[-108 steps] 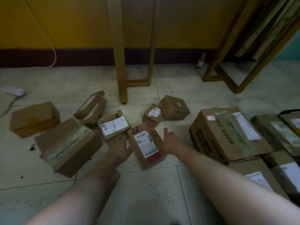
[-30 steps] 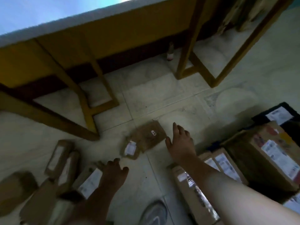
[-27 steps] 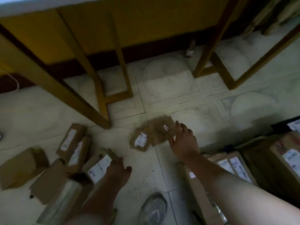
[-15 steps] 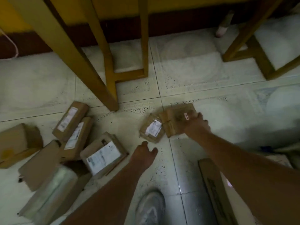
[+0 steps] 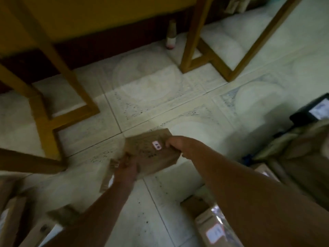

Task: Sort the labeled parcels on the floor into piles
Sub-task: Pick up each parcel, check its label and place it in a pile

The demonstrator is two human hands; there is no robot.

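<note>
Cardboard everywhere, blurred. Left hand [image 5: 127, 169] curled over a small parcel [image 5: 108, 175] on the floor [image 5: 178, 104], grip unclear. Just right, box [image 5: 151, 150] pinched at its right edge by right hand [image 5: 175, 144]. Likely trouble: one-edge hold, so box could tilt and slip free.

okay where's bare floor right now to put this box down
Bare tile lies beyond the held box, between the two yellow frames. More lies right of the right hand. Crowded: parcels bottom left and along the right.
</note>
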